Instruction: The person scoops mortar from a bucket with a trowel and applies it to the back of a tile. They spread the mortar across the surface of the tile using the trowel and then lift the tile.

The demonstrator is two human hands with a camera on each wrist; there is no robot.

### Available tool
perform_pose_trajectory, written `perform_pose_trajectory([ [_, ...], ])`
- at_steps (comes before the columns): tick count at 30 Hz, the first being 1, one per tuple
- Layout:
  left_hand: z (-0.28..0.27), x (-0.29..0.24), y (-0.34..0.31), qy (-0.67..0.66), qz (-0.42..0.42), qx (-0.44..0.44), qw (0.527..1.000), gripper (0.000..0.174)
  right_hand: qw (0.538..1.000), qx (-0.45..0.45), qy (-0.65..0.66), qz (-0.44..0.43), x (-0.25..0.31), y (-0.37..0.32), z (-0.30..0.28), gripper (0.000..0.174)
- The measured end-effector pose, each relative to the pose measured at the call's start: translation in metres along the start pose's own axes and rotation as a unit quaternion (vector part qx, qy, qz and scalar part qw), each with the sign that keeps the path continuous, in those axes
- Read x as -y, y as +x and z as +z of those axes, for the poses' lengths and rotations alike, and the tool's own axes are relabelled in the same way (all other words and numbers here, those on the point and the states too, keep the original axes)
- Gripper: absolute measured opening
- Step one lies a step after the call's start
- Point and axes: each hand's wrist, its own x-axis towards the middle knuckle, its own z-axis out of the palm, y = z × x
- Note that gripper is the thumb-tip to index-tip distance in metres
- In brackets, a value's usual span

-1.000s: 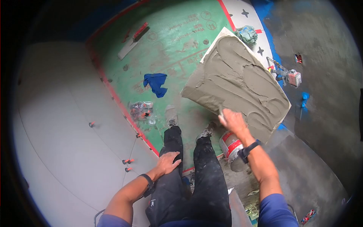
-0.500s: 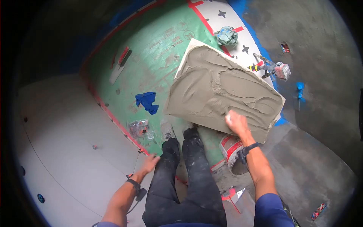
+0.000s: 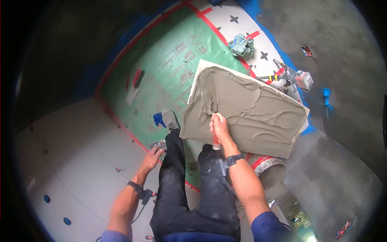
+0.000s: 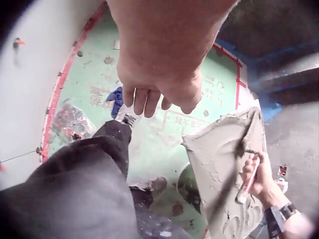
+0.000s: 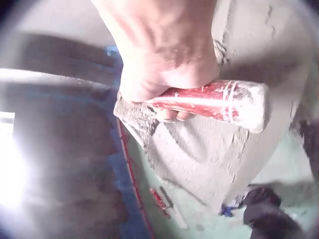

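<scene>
My right hand [image 3: 219, 127] grips the red handle [image 5: 209, 102] of a trowel over a pale rectangular slab [image 3: 299, 108] coated with grey mortar [image 3: 242, 105]. In the right wrist view the tool's blade [image 5: 137, 117], smeared with mortar, lies against the coat near the slab's corner. The handle's whitish end sticks out behind the hand. My left hand [image 3: 152, 157] holds nothing, its fingers loosely bent in the left wrist view, beside my left leg.
A mortar-lined bucket [image 3: 268, 167] lies by the slab's near edge. On the green floor sheet [image 3: 161, 68] are a second trowel [image 3: 135, 86], a blue cloth [image 3: 158, 119] and a clear bag [image 4: 72, 122]. A crumpled bag [image 3: 242, 45] and a red-and-grey power tool [image 3: 302, 80] are beyond the slab.
My right hand has moved left across the mortar with the trowel. My left hand has come off my thigh and out to the left. My left foot has stepped forward, beside the blue cloth.
</scene>
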Motion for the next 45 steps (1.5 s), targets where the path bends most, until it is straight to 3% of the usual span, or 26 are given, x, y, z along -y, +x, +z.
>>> perform_pose_trajectory([
  [1,-0.006,-0.015,-0.001,-0.018,0.0,0.023,1.0,0.054,0.997,0.02,-0.08,0.004,-0.007,0.01,-0.018,0.032],
  [3,-0.011,0.02,0.022,0.017,0.035,0.022,0.999,0.052,0.895,-0.092,-0.42,-0.12,0.005,-0.008,-0.052,0.036],
  [5,-0.015,0.045,0.038,-0.045,0.099,0.006,0.994,0.051,0.865,-0.14,-0.474,-0.092,0.017,-0.033,-0.065,0.034],
  [7,-0.037,0.022,0.027,-0.076,0.057,0.023,0.995,0.05,0.863,-0.251,-0.424,-0.109,0.003,-0.031,-0.074,0.031],
  [8,-0.049,0.014,0.025,-0.097,0.011,0.036,0.995,0.049,0.86,-0.253,-0.428,-0.11,0.011,-0.027,-0.06,0.031],
  [10,-0.057,0.052,0.035,-0.095,-0.006,0.026,0.995,0.049,0.959,-0.2,-0.202,-0.021,0.023,-0.017,-0.01,0.028],
  [11,-0.062,0.072,0.039,-0.09,-0.024,0.012,0.996,0.048,0.975,-0.178,-0.131,-0.017,0.034,-0.005,0.025,0.026],
  [12,-0.07,0.082,0.039,-0.093,-0.028,0.014,0.995,0.048,0.974,-0.149,-0.168,-0.008,0.039,0.015,0.05,0.029],
  [14,-0.084,0.099,0.036,-0.092,-0.086,0.002,0.992,0.048,0.916,-0.151,-0.358,-0.102,0.03,0.069,0.092,0.038],
  [17,-0.105,0.121,0.032,-0.074,-0.087,-0.008,0.993,0.049,0.887,-0.101,-0.428,-0.14,0.066,0.094,0.135,0.04],
  [20,-0.116,0.135,0.029,-0.092,-0.081,-0.012,0.992,0.051,0.956,-0.009,-0.292,0.027,0.095,0.081,0.128,0.031],
  [21,-0.116,0.138,0.026,-0.097,-0.088,-0.01,0.991,0.051,0.957,-0.006,-0.288,0.007,0.105,0.067,0.116,0.027],
  [26,-0.1,0.145,0.03,-0.124,-0.078,0.001,0.989,0.053,0.931,0.044,-0.352,0.082,0.145,0.014,0.039,0.027],
  [27,-0.095,0.142,0.03,-0.134,-0.071,0.002,0.989,0.054,0.931,0.046,-0.352,0.088,0.136,0.008,0.04,0.027],
  [29,-0.087,0.134,0.031,-0.14,-0.07,0.006,0.988,0.054,0.887,0.094,-0.435,0.125,0.106,-0.009,0.041,0.029],
  [31,-0.084,0.119,0.027,-0.163,-0.087,0.031,0.982,0.053,0.879,0.13,-0.441,0.125,0.052,-0.023,0.057,0.034],
  [32,-0.084,0.114,0.026,-0.156,-0.094,0.049,0.982,0.054,0.863,0.177,-0.472,0.039,0.009,-0.02,0.057,0.037],
  [35,-0.078,0.113,0.022,-0.165,-0.072,0.028,0.983,0.051,0.898,0.178,-0.354,0.192,-0.029,-0.032,0.106,0.033],
  [40,-0.081,0.147,0.021,-0.129,-0.06,0.017,0.99,0.049,0.939,0.159,-0.254,0.168,-0.014,-0.059,0.102,0.03],
  [45,-0.104,0.137,0.025,-0.064,-0.116,0.075,0.988,0.051,0.957,0.031,-0.282,0.067,0.082,-0.08,0.034,0.033],
])
